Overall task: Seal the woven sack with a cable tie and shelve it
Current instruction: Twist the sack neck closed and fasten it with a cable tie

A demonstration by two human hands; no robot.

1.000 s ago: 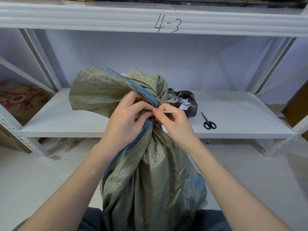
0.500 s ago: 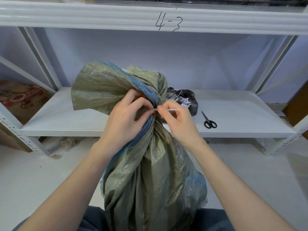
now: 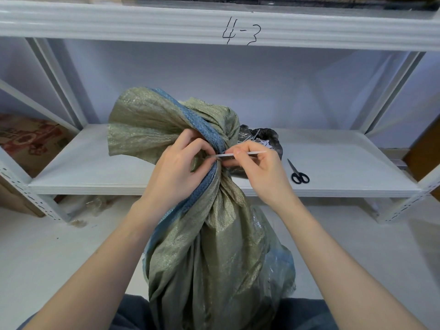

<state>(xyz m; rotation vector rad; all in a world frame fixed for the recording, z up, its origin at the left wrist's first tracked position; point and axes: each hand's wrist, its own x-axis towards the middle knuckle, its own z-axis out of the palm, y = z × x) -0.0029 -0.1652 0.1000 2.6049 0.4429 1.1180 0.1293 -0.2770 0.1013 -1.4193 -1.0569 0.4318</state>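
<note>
Two hands up at the neck of the woven sack (image 3: 214, 258), which stands on the floor in front of the white shelf (image 3: 95, 163), w/ the person's knees either side. Far left, a printed cardboard box (image 3: 26, 139) sits behind the rack upright. Left hand (image 3: 176, 172) is clenched round the gathered neck, fingers curled into the fabric right by the blue seam strip (image 3: 200, 129); the sack's loose top flares up and leftward above it. Cable tie (image 3: 240, 154), thin and white, runs across the neck approx level, tail poking out to the right. Right hand (image 3: 259, 172) pinches that tail btwn thumb and forefinger, other fingers folded in. Behind it on the shelf, a dark crumpled bag (image 3: 269, 136) w/ white bits inside. Further right, black-handled scissors (image 3: 297, 173) lie flat on the shelf. Overhead, beam marked "4-3" (image 3: 241, 32).
</note>
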